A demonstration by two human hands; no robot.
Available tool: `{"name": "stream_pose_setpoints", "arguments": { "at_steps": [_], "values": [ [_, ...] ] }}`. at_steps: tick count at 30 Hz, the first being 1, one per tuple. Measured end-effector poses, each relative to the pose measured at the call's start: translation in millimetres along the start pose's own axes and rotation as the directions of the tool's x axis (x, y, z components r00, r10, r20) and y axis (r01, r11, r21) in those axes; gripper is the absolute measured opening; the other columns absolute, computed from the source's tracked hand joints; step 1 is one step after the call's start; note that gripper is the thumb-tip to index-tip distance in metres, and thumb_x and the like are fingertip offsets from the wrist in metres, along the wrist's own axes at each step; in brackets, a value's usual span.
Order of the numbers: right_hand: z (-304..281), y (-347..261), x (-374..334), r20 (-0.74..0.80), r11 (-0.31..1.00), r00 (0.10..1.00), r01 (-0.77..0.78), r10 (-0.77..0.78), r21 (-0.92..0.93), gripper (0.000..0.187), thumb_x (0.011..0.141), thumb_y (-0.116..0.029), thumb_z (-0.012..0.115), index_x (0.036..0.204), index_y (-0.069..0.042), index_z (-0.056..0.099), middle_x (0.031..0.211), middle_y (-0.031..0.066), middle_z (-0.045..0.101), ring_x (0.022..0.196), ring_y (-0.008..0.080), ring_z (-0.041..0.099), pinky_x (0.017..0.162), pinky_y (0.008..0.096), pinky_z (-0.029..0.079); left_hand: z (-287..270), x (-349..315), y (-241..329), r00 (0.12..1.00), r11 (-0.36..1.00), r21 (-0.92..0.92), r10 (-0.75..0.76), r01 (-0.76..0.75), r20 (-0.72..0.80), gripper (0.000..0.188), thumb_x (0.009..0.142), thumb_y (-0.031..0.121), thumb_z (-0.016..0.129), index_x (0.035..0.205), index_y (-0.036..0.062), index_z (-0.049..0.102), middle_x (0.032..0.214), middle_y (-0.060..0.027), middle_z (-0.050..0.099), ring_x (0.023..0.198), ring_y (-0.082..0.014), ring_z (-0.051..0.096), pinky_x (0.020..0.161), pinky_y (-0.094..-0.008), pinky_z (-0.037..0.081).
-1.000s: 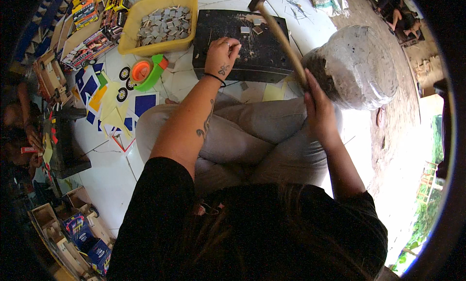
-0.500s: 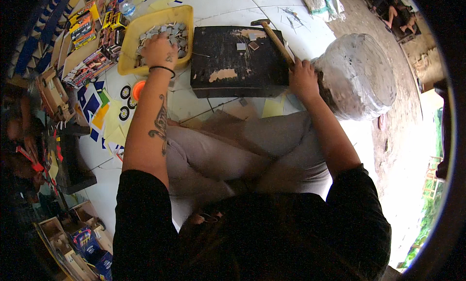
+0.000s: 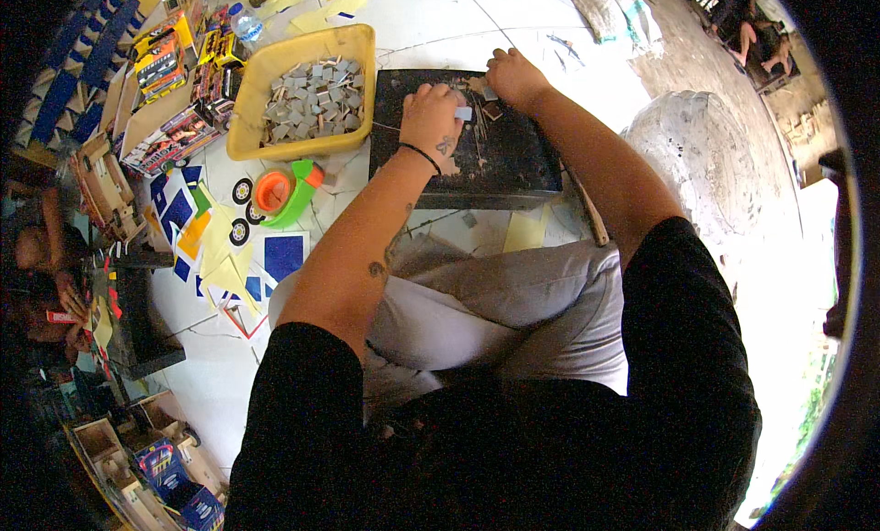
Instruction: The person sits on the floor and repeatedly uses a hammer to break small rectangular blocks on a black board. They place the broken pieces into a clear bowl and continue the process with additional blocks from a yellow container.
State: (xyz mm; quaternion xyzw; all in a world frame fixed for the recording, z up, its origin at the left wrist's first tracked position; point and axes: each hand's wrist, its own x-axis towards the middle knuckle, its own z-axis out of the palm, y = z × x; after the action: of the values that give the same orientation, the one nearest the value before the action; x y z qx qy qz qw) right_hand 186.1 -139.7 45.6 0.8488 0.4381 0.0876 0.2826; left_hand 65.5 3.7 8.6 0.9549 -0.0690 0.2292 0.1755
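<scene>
a seated person works with both bare hands at a low black box. the left hand lies palm down over the box top, its fingers drawn together and curled; a pale tile shows at the fingertips, touching or just beside them. whether that hand is clamped on the tile, or on something hidden beneath the fingers, cannot be told. the right hand is half curled near the far right corner of the box; nothing shows in its grasp, and whether its fingertips are together or apart is unclear. between the hands lie a second tile and a brown piece. a wooden handle slants beside the right side of the box, its upper end hidden by the right forearm. to the left, a yellow tub holds many loose grey tiles. the step in hand appears to be the arranging of small pieces on the box top. the next move, by judgement, calls for a light fingertip pinch on the pale tile, a flat setting, and care not to nudge its neighbours.
</scene>
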Motion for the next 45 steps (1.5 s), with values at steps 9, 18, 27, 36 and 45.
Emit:
{"name": "stream_pose_setpoints", "arguments": {
  "at_steps": [9, 18, 27, 36, 45],
  "values": [
    [-25.8, -27.2, -62.6, -0.075, 0.367, 0.858, -0.136, 0.507, 0.92, 0.019, 0.073, -0.019, 0.069, 0.081, -0.002, 0.063, 0.085, 0.0132, 0.066, 0.077, 0.0288, 0.065, 0.075, 0.0355, 0.051, -39.0, -47.7, 18.4, 0.924, 0.617, -0.694, -0.321, 0.37, 0.207, 0.018, 0.075, 0.01, 0.071, 0.091, 0.0046, 0.063, 0.078, -0.0072, 0.065, 0.069, -0.0162, 0.063, 0.063, -0.0278, 0.05],
    [-21.0, -71.4, -87.4, -0.038, -0.036, 0.876, 0.063, 0.481, 0.997, 0.009, 0.082, -0.008, 0.061, 0.088, -0.001, 0.06, 0.084, 0.0067, 0.065, 0.076, 0.0152, 0.062, 0.069, 0.0261, 0.049, -24.7, -61.7, 21.5, 0.991, 0.941, -0.319, -0.127, 0.108, -0.038, 0.017, 0.072, 0.025, 0.074, 0.074, 0.0104, 0.067, 0.069, -0.0115, 0.06, 0.069, -0.0288, 0.059, 0.065, -0.0396, 0.047],
    [-24.1, -82.7, -89.6, -0.178, 0.141, 0.876, 0.128, 0.448, 0.982, 0.009, 0.083, -0.007, 0.064, 0.088, 0.001, 0.062, 0.08, 0.005, 0.065, 0.068, 0.008, 0.059, 0.063, 0.0245, 0.049, -24.0, -59.5, 11.5, 0.997, 0.964, -0.253, -0.074, 0.078, 0.024, 0.016, 0.069, 0.025, 0.074, 0.074, 0.0114, 0.066, 0.072, -0.0052, 0.063, 0.078, -0.0265, 0.057, 0.07, -0.0421, 0.042],
    [-31.0, -83.3, -89.6, -0.134, 0.22, 0.909, 0.048, 0.395, 0.974, 0.013, 0.083, -0.011, 0.064, 0.087, 0.002, 0.066, 0.076, 0.0067, 0.066, 0.066, 0.0091, 0.059, 0.063, 0.0257, 0.048, -26.2, -60.4, 10.7, 0.993, 0.955, -0.276, -0.095, 0.109, 0.063, 0.013, 0.069, 0.021, 0.073, 0.075, 0.0127, 0.066, 0.076, -0.002, 0.066, 0.082, -0.0246, 0.058, 0.074, -0.0413, 0.041],
    [-43.8, -83.3, -90.8, -0.105, 0.26, 0.905, -0.006, 0.411, 0.966, 0.012, 0.078, -0.014, 0.066, 0.083, -0.004, 0.068, 0.08, 0.0147, 0.067, 0.074, 0.0285, 0.066, 0.071, 0.035, 0.052, -25.5, -59.3, 10.0, 0.993, 0.956, -0.269, -0.095, 0.113, 0.077, 0.015, 0.069, 0.021, 0.073, 0.079, 0.0117, 0.066, 0.077, -0.0027, 0.066, 0.083, -0.0242, 0.058, 0.076, -0.0409, 0.041]
  ]
}}
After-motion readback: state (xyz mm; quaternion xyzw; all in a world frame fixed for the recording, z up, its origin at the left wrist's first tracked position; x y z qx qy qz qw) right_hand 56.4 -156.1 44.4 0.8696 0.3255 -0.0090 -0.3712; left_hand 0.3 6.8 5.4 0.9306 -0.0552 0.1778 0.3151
